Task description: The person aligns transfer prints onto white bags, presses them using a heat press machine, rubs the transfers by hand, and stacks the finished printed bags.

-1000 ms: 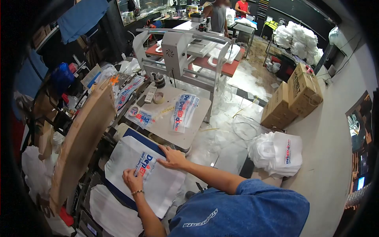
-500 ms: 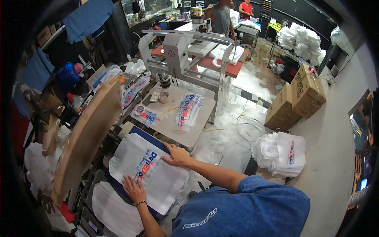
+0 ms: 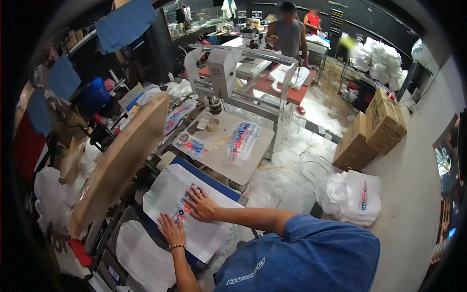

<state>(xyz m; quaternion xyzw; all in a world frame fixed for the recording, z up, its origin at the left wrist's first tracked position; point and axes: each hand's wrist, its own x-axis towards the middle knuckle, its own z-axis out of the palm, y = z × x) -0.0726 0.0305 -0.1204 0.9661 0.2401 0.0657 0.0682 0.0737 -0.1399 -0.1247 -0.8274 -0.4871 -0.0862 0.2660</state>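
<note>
A white fabric piece (image 3: 219,241) lies on a dark blue platen (image 3: 187,163), with red and blue lettering (image 3: 181,209) across its middle. My left hand (image 3: 172,231), wearing a beaded bracelet, rests flat on the fabric at the lower end of the print, fingers stretched out. My right hand (image 3: 202,204) lies flat with spread fingers over the upper part of the print, hiding some letters. Neither hand grips anything. Another white piece (image 3: 141,253) lies just below and left of the platen.
A large tilted board (image 3: 121,160) stands left of the platen. Beyond is a cream table (image 3: 253,168) with printed transfer sheets (image 3: 243,143) and tape (image 3: 213,125). Stacked printed white bags (image 3: 360,197) and cartons (image 3: 384,121) stand right. A grey-framed machine (image 3: 224,73) and two people are further back.
My right hand has moved left from the fabric's upper right edge onto the lettering. The left hand stays flat on the fabric near the print. The camera view has shifted slightly.
</note>
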